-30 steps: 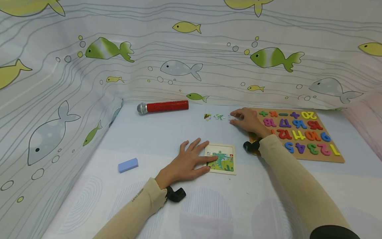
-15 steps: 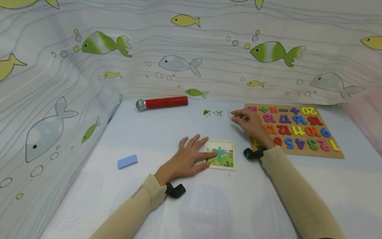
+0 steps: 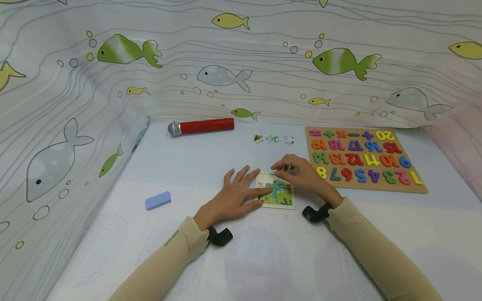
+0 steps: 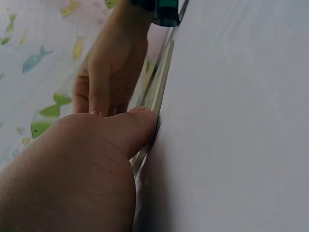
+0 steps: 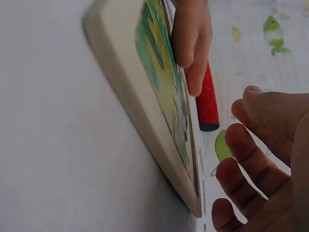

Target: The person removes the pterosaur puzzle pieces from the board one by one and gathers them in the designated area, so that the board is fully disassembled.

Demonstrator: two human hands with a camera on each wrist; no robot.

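A small wooden-framed jigsaw puzzle [image 3: 276, 200] with a green dinosaur picture lies flat in the middle of the table. My left hand [image 3: 235, 198] rests at its left side, fingers spread, one finger across the picture and the thumb by the lower left edge. Over the puzzle's upper right part hovers my right hand [image 3: 299, 173], its fingers loosely bent. In the right wrist view I see nothing between that hand's thumb and fingertips. Three loose puzzle pieces lie in a row behind: a left piece [image 3: 258, 139], a middle piece [image 3: 273, 139] and a right piece [image 3: 289, 141].
A board of coloured numbers [image 3: 365, 161] lies at the right, close to my right forearm. At the back left is a red toy microphone [image 3: 203, 126]. A blue block [image 3: 158, 200] sits to the left. Fish-printed cloth [image 3: 226, 50] rises behind the table.
My right hand has come back from beside the right loose piece to above the puzzle; that piece is now fully visible. My left hand stays on the puzzle. The head view has tilted slightly down.
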